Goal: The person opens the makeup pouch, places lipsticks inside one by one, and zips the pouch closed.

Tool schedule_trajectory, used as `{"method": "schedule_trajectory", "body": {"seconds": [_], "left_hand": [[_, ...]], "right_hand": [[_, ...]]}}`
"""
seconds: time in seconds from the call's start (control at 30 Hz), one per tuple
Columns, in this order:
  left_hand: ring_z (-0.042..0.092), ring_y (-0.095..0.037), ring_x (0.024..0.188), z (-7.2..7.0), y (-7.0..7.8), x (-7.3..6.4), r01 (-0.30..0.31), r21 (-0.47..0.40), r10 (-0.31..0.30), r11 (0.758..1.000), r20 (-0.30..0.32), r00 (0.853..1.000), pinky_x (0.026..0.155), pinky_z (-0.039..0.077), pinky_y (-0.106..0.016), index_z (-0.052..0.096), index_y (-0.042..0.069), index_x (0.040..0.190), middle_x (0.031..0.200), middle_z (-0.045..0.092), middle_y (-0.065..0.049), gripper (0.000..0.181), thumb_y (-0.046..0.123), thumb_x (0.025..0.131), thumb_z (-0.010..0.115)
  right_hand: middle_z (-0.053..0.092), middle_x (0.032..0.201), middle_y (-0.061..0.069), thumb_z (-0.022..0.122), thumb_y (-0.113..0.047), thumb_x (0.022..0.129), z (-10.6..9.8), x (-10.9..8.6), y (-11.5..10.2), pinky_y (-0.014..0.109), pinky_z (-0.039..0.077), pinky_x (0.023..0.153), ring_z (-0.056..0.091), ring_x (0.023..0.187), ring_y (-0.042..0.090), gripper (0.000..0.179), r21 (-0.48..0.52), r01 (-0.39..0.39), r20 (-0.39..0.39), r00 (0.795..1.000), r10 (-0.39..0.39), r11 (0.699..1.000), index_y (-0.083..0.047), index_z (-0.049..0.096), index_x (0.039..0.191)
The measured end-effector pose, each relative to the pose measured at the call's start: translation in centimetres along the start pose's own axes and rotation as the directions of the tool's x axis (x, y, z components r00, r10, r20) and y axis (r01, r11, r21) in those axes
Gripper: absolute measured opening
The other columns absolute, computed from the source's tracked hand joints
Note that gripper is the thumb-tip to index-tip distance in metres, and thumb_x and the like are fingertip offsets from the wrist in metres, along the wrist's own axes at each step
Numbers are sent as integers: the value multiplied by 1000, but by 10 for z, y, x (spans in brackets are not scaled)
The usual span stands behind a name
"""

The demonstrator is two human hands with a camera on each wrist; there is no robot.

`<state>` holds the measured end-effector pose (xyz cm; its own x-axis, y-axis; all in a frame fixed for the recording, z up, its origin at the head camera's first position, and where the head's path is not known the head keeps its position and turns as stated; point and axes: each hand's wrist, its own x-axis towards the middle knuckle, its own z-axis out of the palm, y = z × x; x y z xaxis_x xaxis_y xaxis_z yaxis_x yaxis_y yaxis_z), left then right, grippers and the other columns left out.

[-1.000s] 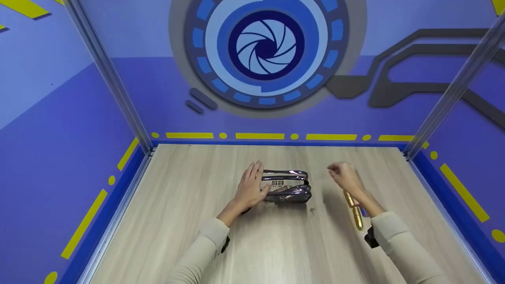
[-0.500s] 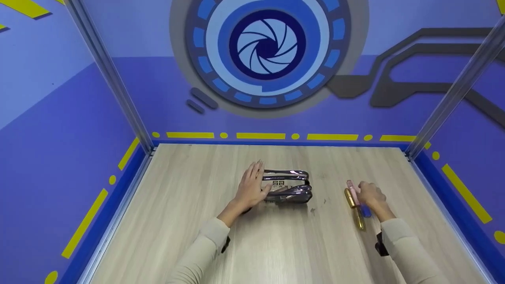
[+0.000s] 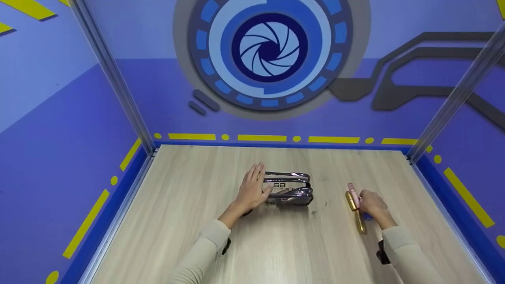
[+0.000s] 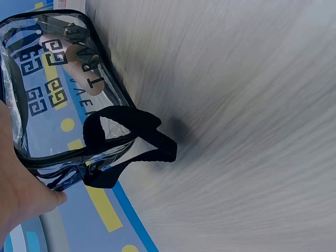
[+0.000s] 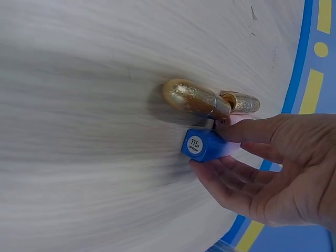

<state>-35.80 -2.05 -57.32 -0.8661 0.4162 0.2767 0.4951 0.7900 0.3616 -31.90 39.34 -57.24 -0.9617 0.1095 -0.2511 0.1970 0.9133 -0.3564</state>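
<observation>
A clear cosmetic bag (image 3: 292, 195) with dark shiny trim stands on the table, and my left hand (image 3: 251, 190) lies against its left end with the fingers straight. In the left wrist view, a black strap (image 4: 163, 139) loops off the bag, and pinkish items (image 4: 86, 79) show through its printed plastic. On the right, my right hand (image 3: 373, 203) pinches a lipstick (image 5: 202, 145) with a blue, labelled end between thumb and fingers. Touching or close beside it are two gold tubes, a larger one (image 5: 189, 97) and a smaller one (image 5: 244, 102). A pink tube part (image 3: 353, 194) points toward the back.
The wood-grain table (image 3: 189, 221) is bounded by a blue back wall (image 3: 158, 94) and side walls with metal corner posts (image 3: 453, 90). Small dark marks (image 3: 313, 212) lie on the tabletop between the bag and the tubes.
My right hand has moved from above the tubes, down and to the right, and now pinches the blue-ended lipstick. The left hand and bag have stayed in place.
</observation>
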Motion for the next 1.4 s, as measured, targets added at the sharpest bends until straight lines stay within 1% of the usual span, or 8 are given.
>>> {"method": "schedule_trajectory", "body": {"seconds": [0.2,0.37,0.47,0.7,0.8,1.07,1.27,1.4], "left_hand": [[23,-39,156,3,-3,0,0,-7,0,1000,-16,1000,126,24,-56,25,-3,160,167,27,-21,74,41,104,44],[23,-41,155,4,-3,0,-21,-26,20,999,-26,999,126,23,-57,24,-5,159,167,27,-22,75,42,104,45],[25,-43,154,5,-3,-2,-26,-34,25,999,-33,999,125,24,-58,26,-6,159,166,28,-23,75,42,104,46],[20,-38,157,3,-1,-1,5,-27,-5,1000,-7,1000,128,20,-55,23,-2,161,169,24,-19,75,42,104,45],[19,-38,158,3,0,-1,4,-32,-4,999,-4,1000,128,20,-55,24,-2,160,169,24,-18,74,41,104,46],[24,-41,155,3,1,-1,-11,-3,11,1000,-13,1000,125,25,-57,29,-4,158,166,28,-22,72,41,104,45],[24,-40,156,3,1,-1,-5,11,5,1000,-6,1000,125,26,-57,27,-3,159,167,28,-21,74,42,104,45],[23,-41,156,2,0,0,-5,3,5,1000,-6,1000,126,24,-55,27,-4,159,167,28,-22,74,40,103,48]], "right_hand": [[64,115,37,52,-5,97,3,-1,-1,59,57,74,63,85,38,36,-7,32,-89,996,-33,999,16,55,126],[61,118,40,54,2,94,-1,-8,-15,66,56,71,65,97,55,38,-45,107,-253,961,-115,993,13,56,131],[63,115,40,58,1,94,-3,-12,-33,68,55,70,64,98,59,37,-58,173,-375,909,-182,983,11,59,129],[70,113,29,65,11,83,5,-20,-81,66,56,69,69,98,53,41,-63,379,-575,742,-344,923,2,68,123],[72,110,22,71,10,80,7,-23,-101,62,58,70,71,98,48,44,-73,473,-591,689,-421,878,-3,71,122],[71,106,23,73,11,84,17,-26,-147,56,59,83,72,95,42,42,-40,727,-540,562,-627,686,4,67,125],[71,98,21,71,19,77,22,-25,-168,53,59,77,72,88,39,37,-109,765,-477,520,-709,635,7,70,112],[74,94,15,71,16,80,22,-25,-180,48,60,76,73,87,34,27,-169,746,-414,539,-734,644,1,75,101]]}}
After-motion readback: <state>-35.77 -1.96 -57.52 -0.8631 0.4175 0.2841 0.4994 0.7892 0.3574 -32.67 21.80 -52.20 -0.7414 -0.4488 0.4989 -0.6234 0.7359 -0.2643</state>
